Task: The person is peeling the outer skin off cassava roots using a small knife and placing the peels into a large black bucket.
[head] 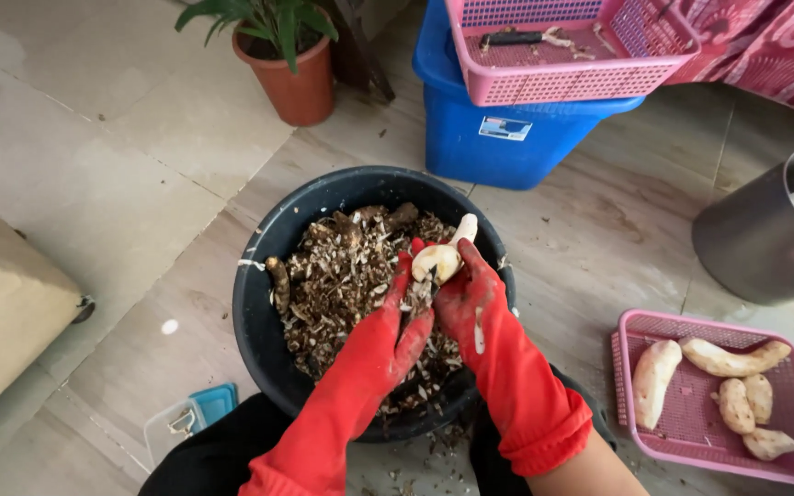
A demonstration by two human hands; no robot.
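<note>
Over the black tub (259,303) of peelings on the floor, the gloved right hand (467,298) grips a pale peeled root (441,258); the left hand (403,317) closes beside it, touching its lower end.

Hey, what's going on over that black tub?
A person in red rubber gloves holds a pale, mostly peeled root over a black tub full of brown peelings. The left hand and right hand both close on it. Peeled roots lie in a pink basket at the right.
</note>
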